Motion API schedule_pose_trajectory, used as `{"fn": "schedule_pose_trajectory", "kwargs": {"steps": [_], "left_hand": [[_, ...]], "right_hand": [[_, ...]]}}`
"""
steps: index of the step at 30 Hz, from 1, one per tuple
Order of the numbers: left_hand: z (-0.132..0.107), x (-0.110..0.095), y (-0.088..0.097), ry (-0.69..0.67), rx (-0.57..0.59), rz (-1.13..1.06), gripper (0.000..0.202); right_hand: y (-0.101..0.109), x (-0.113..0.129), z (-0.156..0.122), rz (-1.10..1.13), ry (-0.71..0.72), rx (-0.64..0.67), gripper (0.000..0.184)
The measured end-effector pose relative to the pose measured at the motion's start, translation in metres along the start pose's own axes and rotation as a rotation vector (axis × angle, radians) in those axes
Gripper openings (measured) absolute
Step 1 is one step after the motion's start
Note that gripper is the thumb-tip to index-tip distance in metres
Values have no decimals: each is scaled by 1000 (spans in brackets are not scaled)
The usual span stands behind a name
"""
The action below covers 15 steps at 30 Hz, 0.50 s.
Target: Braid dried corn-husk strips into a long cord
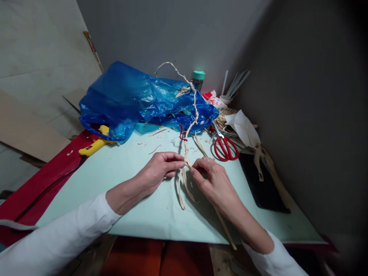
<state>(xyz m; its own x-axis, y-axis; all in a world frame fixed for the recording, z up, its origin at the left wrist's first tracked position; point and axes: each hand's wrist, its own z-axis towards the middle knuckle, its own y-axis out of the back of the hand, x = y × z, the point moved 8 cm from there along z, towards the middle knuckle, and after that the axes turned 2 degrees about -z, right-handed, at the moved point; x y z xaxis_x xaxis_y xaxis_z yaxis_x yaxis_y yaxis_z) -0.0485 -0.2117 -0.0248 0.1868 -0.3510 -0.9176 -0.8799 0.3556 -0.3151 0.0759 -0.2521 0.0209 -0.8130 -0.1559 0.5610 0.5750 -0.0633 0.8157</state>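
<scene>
Holding a twisted pale stem [196, 113] by its lower end near the middle of a pale green sheet [138, 218], pointing it toward 12 o'clock and bending at the top toward 11, probably for having the working end close by. Pinching that end from 9 o'clock between thumb and forefinger of the left hand [158, 170], likely steadying it. Pinching a pale strip [188, 165] just beside it from 3 o'clock between thumb and forefinger of the right hand [212, 178], perhaps holding it taut; spreading neither hand wide. Trailing loose strips [179, 191] toward 6 o'clock. Having red-handled scissors [226, 147] resting between 2 and 3 o'clock, likely for easy reach, a blue bag [138, 92] toward 11, and a yellow corded tool [94, 147] between 9 and 10.
</scene>
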Motion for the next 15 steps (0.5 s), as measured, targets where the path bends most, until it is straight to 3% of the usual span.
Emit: {"fn": "schedule_pose_trajectory", "kwargs": {"steps": [7,15], "left_hand": [[-1,3,-7,66,96,-43,18],[-2,5,-10,105,125,-138,20]], "right_hand": [[4,7,-3,-202,92,-105,16],[4,5,-3,-202,21,-88,16]]}}
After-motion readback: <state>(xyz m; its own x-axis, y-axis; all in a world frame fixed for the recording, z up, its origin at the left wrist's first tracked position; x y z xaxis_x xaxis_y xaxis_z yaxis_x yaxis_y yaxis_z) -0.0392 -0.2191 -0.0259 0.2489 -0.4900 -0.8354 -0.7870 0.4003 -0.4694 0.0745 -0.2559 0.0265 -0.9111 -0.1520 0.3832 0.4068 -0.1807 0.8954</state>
